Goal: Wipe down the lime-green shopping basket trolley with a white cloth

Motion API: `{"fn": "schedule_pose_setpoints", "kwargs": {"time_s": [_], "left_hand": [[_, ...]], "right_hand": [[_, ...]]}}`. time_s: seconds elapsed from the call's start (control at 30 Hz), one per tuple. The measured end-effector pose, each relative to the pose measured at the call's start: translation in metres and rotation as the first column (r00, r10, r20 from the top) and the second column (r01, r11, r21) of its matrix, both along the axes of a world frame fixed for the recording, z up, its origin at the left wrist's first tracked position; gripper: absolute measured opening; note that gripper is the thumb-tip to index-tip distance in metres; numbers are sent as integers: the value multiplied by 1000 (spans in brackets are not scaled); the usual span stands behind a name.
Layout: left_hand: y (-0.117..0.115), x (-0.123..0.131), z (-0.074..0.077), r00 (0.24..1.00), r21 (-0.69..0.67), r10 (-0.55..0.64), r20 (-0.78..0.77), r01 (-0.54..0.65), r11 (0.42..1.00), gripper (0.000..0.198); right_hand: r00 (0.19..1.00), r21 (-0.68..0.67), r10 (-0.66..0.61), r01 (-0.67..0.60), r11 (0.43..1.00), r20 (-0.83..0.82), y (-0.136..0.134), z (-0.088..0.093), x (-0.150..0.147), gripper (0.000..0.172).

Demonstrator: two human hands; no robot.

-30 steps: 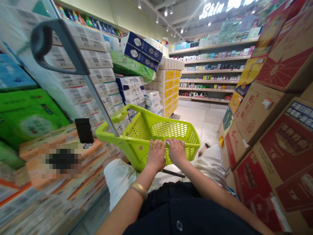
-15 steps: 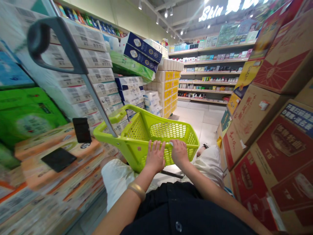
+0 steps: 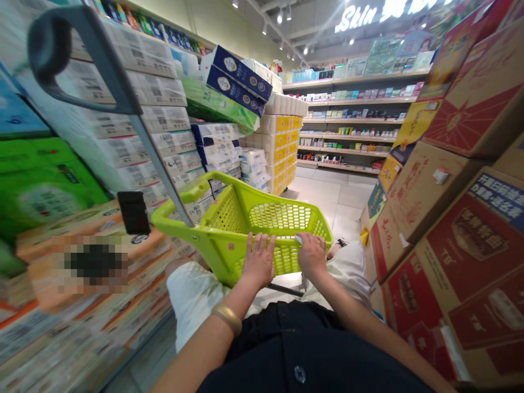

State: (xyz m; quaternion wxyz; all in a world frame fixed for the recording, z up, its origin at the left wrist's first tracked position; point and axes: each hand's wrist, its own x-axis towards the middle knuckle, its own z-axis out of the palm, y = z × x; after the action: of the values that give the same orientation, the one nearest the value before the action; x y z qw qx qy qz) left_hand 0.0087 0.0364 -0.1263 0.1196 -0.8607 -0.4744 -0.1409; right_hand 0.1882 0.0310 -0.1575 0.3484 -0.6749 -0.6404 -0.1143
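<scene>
A lime-green shopping basket [image 3: 221,240] with perforated walls and a long grey pull handle [image 3: 123,82] stands in front of me, between my knees. My left hand [image 3: 257,259] lies on its near rim, fingers stretched out over the edge. Farther right on the same rim is my right hand [image 3: 313,256], its fingers curled together round a small whitish piece [image 3: 298,238]. Only a corner of that piece shows, so I cannot tell what it is. Inside the basket I can make out no goods.
Wrapped paper packs [image 3: 151,95] are stacked on the left. A dark phone-like object [image 3: 134,213] rests on orange packs [image 3: 36,240] beside a blurred-out patch. Cartons [image 3: 475,234] rise close on my right. Shelves of small goods [image 3: 352,120] stand beyond the tiled floor [image 3: 315,191].
My right hand has slid right along the near rim with the whitish piece, widening the space from my left hand. The left hand stays on the rim. The view has shifted slightly.
</scene>
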Motion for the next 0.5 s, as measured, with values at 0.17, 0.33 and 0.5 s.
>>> {"fn": "schedule_pose_setpoints", "kwargs": {"time_s": [0.17, 0.33, 0.5], "left_hand": [[1, 0, -2, 1000, 8, 13, 12, -13, 1000, 76], [1, -4, -3, 1000, 24, 2, -2, -2, 1000, 75], [1, -2, -4, 1000, 21, 0, 1, 0, 1000, 79]], "right_hand": [[997, -15, 75, -74, 997, 32, 10, 8, -35, 37], [988, -7, 138, -138, 990, 63, 10, 7, -38, 42], [1000, -6, 15, -15, 1000, 21, -2, -1, 4, 41]]}}
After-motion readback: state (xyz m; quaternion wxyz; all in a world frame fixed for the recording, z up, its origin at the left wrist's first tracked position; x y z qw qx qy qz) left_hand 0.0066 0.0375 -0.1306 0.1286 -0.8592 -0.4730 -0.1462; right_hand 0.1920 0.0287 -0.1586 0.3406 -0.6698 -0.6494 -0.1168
